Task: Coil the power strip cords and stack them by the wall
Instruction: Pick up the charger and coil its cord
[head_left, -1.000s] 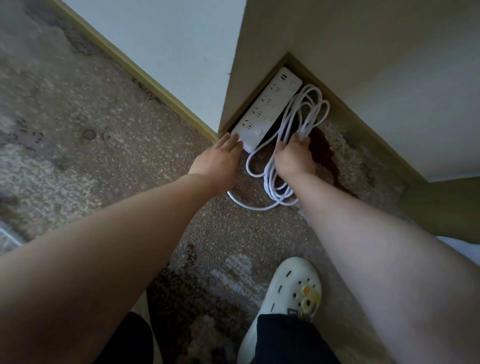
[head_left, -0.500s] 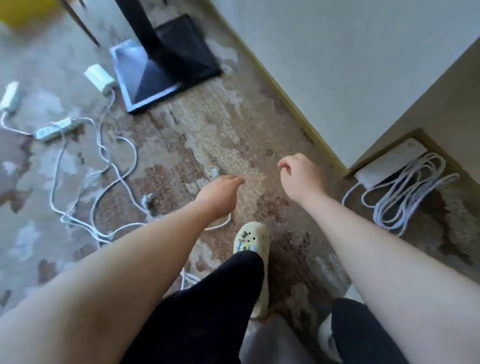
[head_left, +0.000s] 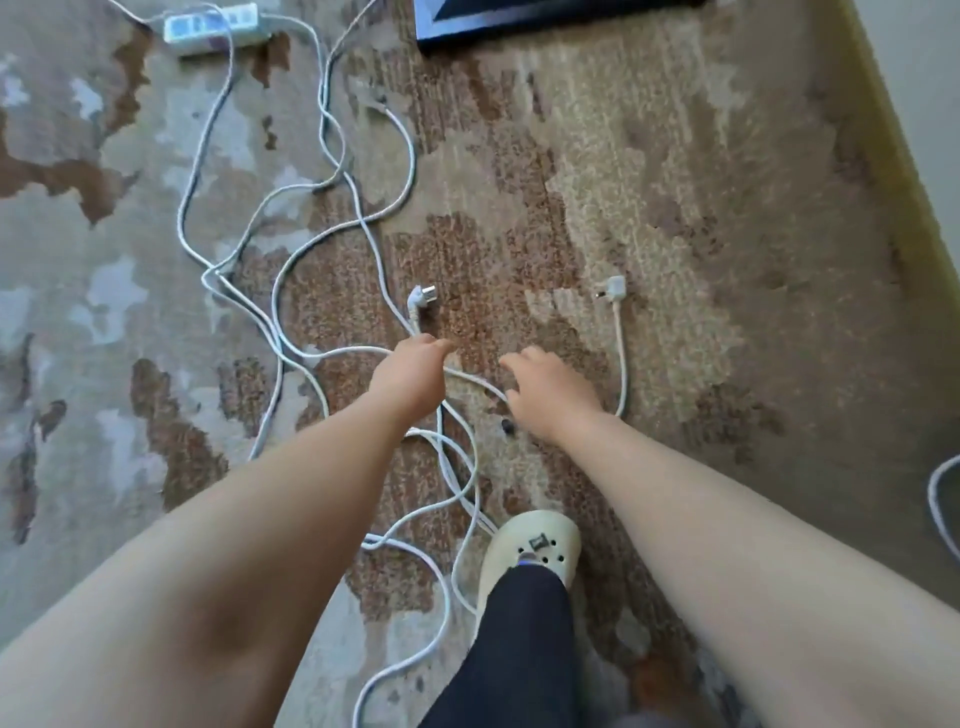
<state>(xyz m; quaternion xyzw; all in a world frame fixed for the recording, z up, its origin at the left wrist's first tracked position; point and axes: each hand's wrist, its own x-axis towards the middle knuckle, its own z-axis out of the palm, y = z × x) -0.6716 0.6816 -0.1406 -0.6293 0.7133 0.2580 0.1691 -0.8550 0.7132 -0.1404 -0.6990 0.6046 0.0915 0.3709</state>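
Mottled brown-and-grey carpet (head_left: 675, 218) fills your view, with loose white cords (head_left: 270, 332) tangled across its centre and left. One power strip (head_left: 213, 28) lies at the upper left. Two plugs (head_left: 418, 299) rest mid-frame. Your left hand (head_left: 410, 376) and right hand (head_left: 550, 395) reach down over the cords, fingers relaxed, grasping nothing. Your pale clog (head_left: 530, 545) stands at lower centre.

Tangled cords (head_left: 291, 249) crowd the left carpet; bare carpet (head_left: 727, 260) lies open rightward.
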